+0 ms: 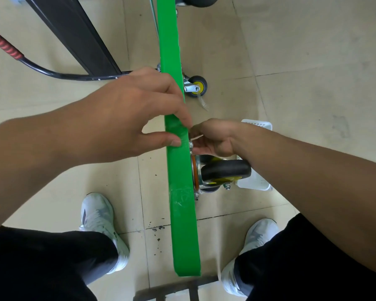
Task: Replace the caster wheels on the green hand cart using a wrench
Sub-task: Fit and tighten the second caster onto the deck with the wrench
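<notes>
The green hand cart deck (pixel 182 224) stands on its edge and runs from between my feet to the top of the view. My left hand (pixel 139 109) grips its upper edge, fingers over the far side and thumb on the near face. A black caster wheel (pixel 226 170) with a yellow hub and a metal bracket is mounted on the deck's right face. Just above it, my right hand (pixel 215 137) has its fingers curled round a bolt (pixel 191 145) at the caster plate. Further along sits a smaller grey caster (pixel 197 85). No wrench is visible.
A white plastic basket (pixel 256 181) lies on the tiled floor behind my right arm. The cart's black handle with a red grip (pixel 7 46) stretches left, beside a dark beam (pixel 74 33). My white shoes (pixel 98 216) flank the deck. Dark specks dot the tiles.
</notes>
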{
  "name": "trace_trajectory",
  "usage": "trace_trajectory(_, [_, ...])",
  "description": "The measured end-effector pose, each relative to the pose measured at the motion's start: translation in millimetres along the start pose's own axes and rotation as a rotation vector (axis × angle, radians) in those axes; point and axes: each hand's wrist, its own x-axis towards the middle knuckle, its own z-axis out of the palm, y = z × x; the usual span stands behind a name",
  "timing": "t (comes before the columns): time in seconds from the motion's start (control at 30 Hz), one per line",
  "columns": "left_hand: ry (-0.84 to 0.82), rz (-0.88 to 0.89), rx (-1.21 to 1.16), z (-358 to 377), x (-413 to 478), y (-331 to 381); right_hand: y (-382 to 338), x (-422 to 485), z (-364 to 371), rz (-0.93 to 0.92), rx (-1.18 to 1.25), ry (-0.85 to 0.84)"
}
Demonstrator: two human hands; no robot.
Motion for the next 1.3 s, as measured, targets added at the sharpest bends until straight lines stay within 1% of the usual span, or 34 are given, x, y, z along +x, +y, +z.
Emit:
trace_trajectory(0.17, [-0.005, 0.001, 0.0, 0, 0, 0, 6, 7, -1, 0.017, 0.0, 0.048])
trace_trajectory(0.4, [-0.011, 0.004, 0.007, -1, 0, -1, 7, 11, -1, 0.036, -0.006, 0.037])
trace_trajectory(0.53, [-0.006, 0.012, 0.014, -1, 1, -1, 7, 12, -1, 0.021, -0.023, 0.044])
trace_trajectory(0.6, [-0.006, 0.01, 0.008, -1, 1, -1, 4, 9, -2, -0.008, -0.01, 0.015])
trace_trajectory(0.73, [-0.002, 0.007, -0.003, -1, 1, -1, -6, -2, -5, -0.106, -0.075, -0.013])
trace_trajectory(0.93, [-0.003, 0.004, -0.012, -1, 0, 0, -16, -28, 2, -0.367, -0.237, 0.035])
trace_trajectory(1.03, [-0.004, 0.01, -0.01, -1, 1, 1, -18, -43, 6, -0.471, -0.266, 0.078])
trace_trajectory(1.17, [-0.005, 0.002, -0.013, -1, 1, 1, -22, -63, 10, -0.684, -0.333, 0.167])
trace_trajectory(1.3, [-0.003, 0.001, -0.006, -1, 1, 0, -16, -84, 15, -0.911, -0.456, 0.15])
